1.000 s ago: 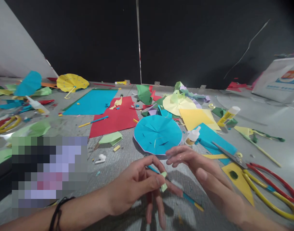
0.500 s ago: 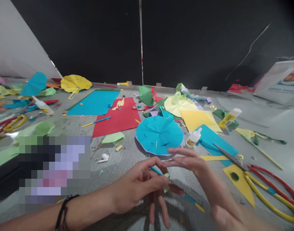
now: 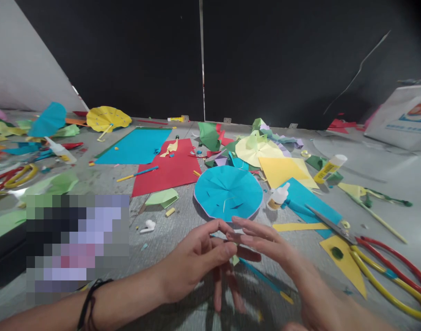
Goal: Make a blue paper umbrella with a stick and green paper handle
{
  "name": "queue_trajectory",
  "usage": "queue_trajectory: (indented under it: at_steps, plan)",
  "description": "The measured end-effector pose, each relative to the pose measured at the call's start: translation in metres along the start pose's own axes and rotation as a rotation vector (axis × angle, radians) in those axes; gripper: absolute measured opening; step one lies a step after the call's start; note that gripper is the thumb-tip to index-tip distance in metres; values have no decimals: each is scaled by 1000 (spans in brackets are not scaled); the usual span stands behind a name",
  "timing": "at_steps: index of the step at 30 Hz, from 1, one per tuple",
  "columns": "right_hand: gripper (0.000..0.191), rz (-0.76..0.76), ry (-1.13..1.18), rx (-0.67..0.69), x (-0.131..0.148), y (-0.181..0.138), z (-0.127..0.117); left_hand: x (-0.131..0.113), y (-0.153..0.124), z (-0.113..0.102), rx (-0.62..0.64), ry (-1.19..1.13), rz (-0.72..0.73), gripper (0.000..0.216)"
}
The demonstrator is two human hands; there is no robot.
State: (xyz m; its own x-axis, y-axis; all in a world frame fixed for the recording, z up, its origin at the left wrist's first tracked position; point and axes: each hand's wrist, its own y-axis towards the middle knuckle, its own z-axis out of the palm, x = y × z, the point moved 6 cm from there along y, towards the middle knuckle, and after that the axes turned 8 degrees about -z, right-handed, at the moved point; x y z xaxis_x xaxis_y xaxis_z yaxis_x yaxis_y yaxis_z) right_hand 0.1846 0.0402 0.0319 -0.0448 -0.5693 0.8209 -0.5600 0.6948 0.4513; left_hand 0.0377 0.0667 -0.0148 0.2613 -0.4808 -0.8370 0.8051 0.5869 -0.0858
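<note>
My left hand (image 3: 196,259) is curled around a thin blue stick with a yellow tip (image 3: 260,278), which slants down to the right. A small pale green paper piece (image 3: 234,260) sits on the stick just below my left thumb. My right hand (image 3: 268,248) reaches in from the lower right, its fingertips against my left index finger. Those fingers hide the stick's upper part, so any grip by my right hand is hidden. A round blue paper disc (image 3: 227,193) lies just beyond both hands.
Scissors with red and yellow handles (image 3: 386,276) lie on a yellow paper (image 3: 341,266) at right. Nearby are a glue bottle (image 3: 278,196), a glue stick (image 3: 329,168), a red sheet (image 3: 165,168) and a blue sheet (image 3: 134,147). A pixelated patch (image 3: 77,243) covers the left.
My right hand has moved down and left, and its fingertips now meet my left hand. The green paper piece sits slightly lower. The view has barely shifted.
</note>
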Motion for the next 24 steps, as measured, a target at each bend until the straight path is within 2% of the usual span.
queue_trajectory:
  at_steps: [3,5,12,20,24]
  plan:
    - [79,-27,-100,140,4,-3,0,-3,-2,0,-62,36,-39,24]
    - [81,-42,-139,167,6,-3,-1,-3,-3,-1,-95,51,-68,30]
    - [81,-55,-133,139,8,-1,1,-7,-5,-3,-146,90,-53,26]
    - [83,-56,-133,136,11,-1,0,-12,-5,-3,-135,31,69,19]
    - [83,-101,-177,137,15,0,-2,-14,-5,-2,-123,45,71,22]
